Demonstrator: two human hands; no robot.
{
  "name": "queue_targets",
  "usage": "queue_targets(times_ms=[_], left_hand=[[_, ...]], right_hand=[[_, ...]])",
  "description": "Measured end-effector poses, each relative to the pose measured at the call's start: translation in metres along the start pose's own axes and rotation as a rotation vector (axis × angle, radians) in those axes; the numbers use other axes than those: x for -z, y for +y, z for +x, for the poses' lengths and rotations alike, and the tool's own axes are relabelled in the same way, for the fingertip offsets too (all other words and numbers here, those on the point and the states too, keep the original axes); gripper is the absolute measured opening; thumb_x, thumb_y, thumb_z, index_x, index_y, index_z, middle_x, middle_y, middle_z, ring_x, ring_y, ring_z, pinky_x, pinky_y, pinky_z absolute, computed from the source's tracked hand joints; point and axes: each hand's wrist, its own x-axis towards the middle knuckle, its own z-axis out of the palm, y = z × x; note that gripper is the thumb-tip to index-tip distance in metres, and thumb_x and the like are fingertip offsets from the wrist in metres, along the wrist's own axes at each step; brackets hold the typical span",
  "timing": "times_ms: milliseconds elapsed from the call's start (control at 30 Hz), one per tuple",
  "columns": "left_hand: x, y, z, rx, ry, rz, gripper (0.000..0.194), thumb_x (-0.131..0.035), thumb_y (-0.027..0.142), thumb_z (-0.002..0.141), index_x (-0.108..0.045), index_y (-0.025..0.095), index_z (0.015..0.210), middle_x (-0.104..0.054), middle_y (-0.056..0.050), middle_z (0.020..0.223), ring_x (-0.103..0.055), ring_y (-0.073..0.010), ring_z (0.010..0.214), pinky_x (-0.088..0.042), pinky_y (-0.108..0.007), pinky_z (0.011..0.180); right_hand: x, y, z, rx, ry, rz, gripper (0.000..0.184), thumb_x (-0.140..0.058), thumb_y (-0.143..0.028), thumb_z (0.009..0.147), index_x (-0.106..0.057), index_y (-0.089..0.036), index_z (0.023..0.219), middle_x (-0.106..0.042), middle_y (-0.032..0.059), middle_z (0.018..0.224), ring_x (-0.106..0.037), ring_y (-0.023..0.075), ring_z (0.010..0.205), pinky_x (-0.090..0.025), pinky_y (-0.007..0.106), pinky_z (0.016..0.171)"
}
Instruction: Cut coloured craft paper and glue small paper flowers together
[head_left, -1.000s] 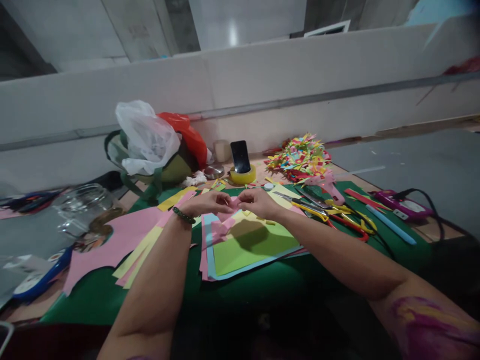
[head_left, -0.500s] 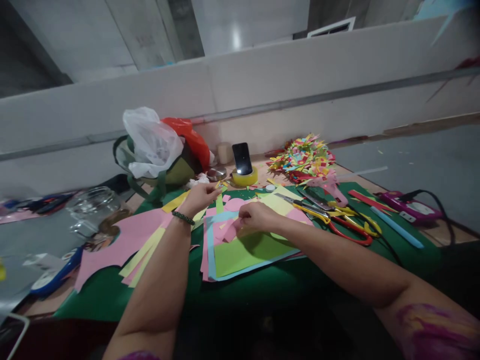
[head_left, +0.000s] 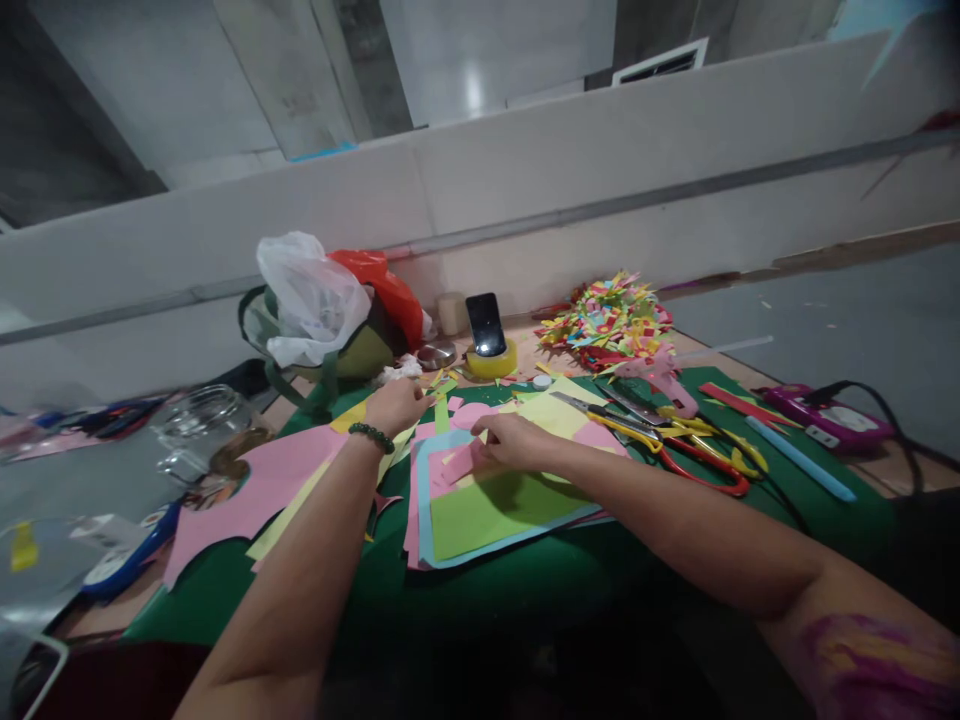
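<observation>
My left hand [head_left: 397, 405], with a dark bead bracelet on the wrist, reaches to the far edge of the green mat [head_left: 525, 585]. Its fingers are curled, pinching at a small green-yellow paper scrap [head_left: 442, 385]. My right hand [head_left: 510, 440] is lower, its fingers closed on a small pink paper piece [head_left: 459, 462]. That piece lies on a stack of coloured sheets [head_left: 487, 510] with a light green sheet on top. Pink and yellow sheets [head_left: 262, 480] lie under my left forearm.
Scissors with yellow and red handles [head_left: 675, 440] and a pink glue gun [head_left: 660, 375] lie to the right. A phone [head_left: 485, 323] leans on a yellow tape roll [head_left: 491, 362]. Behind are a heap of folded paper bits [head_left: 607, 320], plastic bags [head_left: 315, 290] and a glass jar [head_left: 199, 420].
My hands were together, pinching a pink piece above the sheets. The left hand has moved away towards the scraps at the mat's far edge; the right has dropped onto the stack with the pink piece.
</observation>
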Motion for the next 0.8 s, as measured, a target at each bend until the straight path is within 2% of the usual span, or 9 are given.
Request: queue_targets(times_ms=[100, 200, 267, 333, 400, 467, 567, 667, 800], left_hand=[[-0.015, -0.001, -0.006, -0.058, 0.022, -0.199, 0.041, -0.052, 0.054, 0.076, -0.055, 0.019, 0.055, -0.056, -0.003, 0.056, -0.056, -0.0175, 0.061, -0.039, -0.024, 0.052], [-0.023, 0.004, -0.013, -0.11, -0.08, -0.341, 0.046, -0.044, 0.058, 0.081, -0.061, 0.016, 0.069, -0.064, -0.004, 0.071, -0.059, -0.0154, 0.063, -0.045, -0.024, 0.055], [-0.025, 0.006, -0.017, -0.159, -0.225, -0.48, 0.043, -0.053, 0.057, 0.077, -0.064, 0.015, 0.079, -0.066, -0.005, 0.08, -0.061, -0.0154, 0.069, -0.047, -0.025, 0.06], [-0.027, 0.006, -0.019, -0.196, -0.393, -0.603, 0.043, -0.068, 0.05, 0.069, -0.064, 0.015, 0.093, -0.068, -0.005, 0.082, -0.062, -0.0161, 0.073, -0.048, -0.026, 0.064], [-0.03, 0.004, -0.019, -0.204, -0.52, -0.663, 0.053, -0.076, 0.039, 0.062, -0.061, 0.015, 0.107, -0.068, -0.004, 0.078, -0.062, -0.0158, 0.072, -0.048, -0.027, 0.065], [-0.033, -0.001, -0.018, -0.197, -0.584, -0.678, 0.061, -0.076, 0.032, 0.06, -0.057, 0.015, 0.116, -0.068, -0.001, 0.073, -0.061, -0.0145, 0.068, -0.046, -0.026, 0.063], [-0.036, -0.007, -0.016, -0.163, -0.569, -0.635, 0.063, -0.073, 0.027, 0.061, -0.055, 0.013, 0.12, -0.063, 0.003, 0.064, -0.057, -0.0123, 0.059, -0.042, -0.024, 0.057], [-0.031, -0.007, -0.016, -0.146, -0.467, -0.524, 0.058, -0.071, 0.028, 0.063, -0.058, 0.01, 0.117, -0.06, 0.003, 0.063, -0.054, -0.0124, 0.058, -0.041, -0.024, 0.055], [-0.021, 0.004, -0.022, -0.244, -0.245, -0.447, 0.05, -0.073, 0.037, 0.065, -0.065, 0.016, 0.11, -0.067, -0.007, 0.097, -0.057, -0.0154, 0.074, -0.045, -0.026, 0.063]], right_hand=[[0.003, 0.004, 0.001, 0.029, 0.047, 0.079, 0.049, -0.059, -0.009, 0.075, -0.056, -0.012, 0.124, -0.068, 0.0054, 0.082, -0.059, 0.0163, 0.073, -0.04, 0.023, 0.061], [0.004, 0.008, 0.004, 0.101, 0.063, 0.156, 0.059, -0.058, -0.009, 0.075, -0.046, -0.01, 0.132, -0.066, 0.003, 0.079, -0.058, 0.0154, 0.071, -0.04, 0.024, 0.061], [0.004, 0.009, 0.005, 0.137, 0.056, 0.176, 0.06, -0.057, -0.008, 0.074, -0.045, -0.009, 0.132, -0.064, 0.0005, 0.074, -0.057, 0.015, 0.069, -0.039, 0.023, 0.06], [0.003, 0.009, 0.006, 0.145, 0.054, 0.183, 0.058, -0.058, -0.007, 0.072, -0.046, -0.008, 0.13, -0.061, -0.0015, 0.068, -0.056, 0.0148, 0.066, -0.038, 0.023, 0.059], [0.001, 0.01, 0.007, 0.131, 0.065, 0.19, 0.057, -0.058, -0.008, 0.073, -0.046, -0.007, 0.129, -0.057, -0.0037, 0.063, -0.054, 0.0141, 0.061, -0.037, 0.024, 0.057], [-0.001, 0.011, 0.009, 0.122, 0.091, 0.207, 0.056, -0.057, -0.009, 0.075, -0.045, -0.008, 0.129, -0.054, -0.0063, 0.059, -0.051, 0.0131, 0.056, -0.037, 0.024, 0.056], [-0.001, 0.013, 0.01, 0.12, 0.142, 0.238, 0.053, -0.057, -0.008, 0.074, -0.045, -0.01, 0.126, -0.052, -0.0082, 0.057, -0.051, 0.0119, 0.054, -0.037, 0.023, 0.056], [0.005, 0.015, 0.01, 0.103, 0.16, 0.27, 0.043, -0.057, -0.006, 0.073, -0.049, -0.012, 0.115, -0.054, -0.008, 0.058, -0.051, 0.0109, 0.055, -0.037, 0.022, 0.056], [0.017, 0.014, 0.006, 0.119, 0.174, 0.337, 0.027, -0.061, -0.011, 0.071, -0.051, -0.016, 0.096, -0.059, -0.0045, 0.065, -0.055, 0.0117, 0.061, -0.04, 0.022, 0.058]])
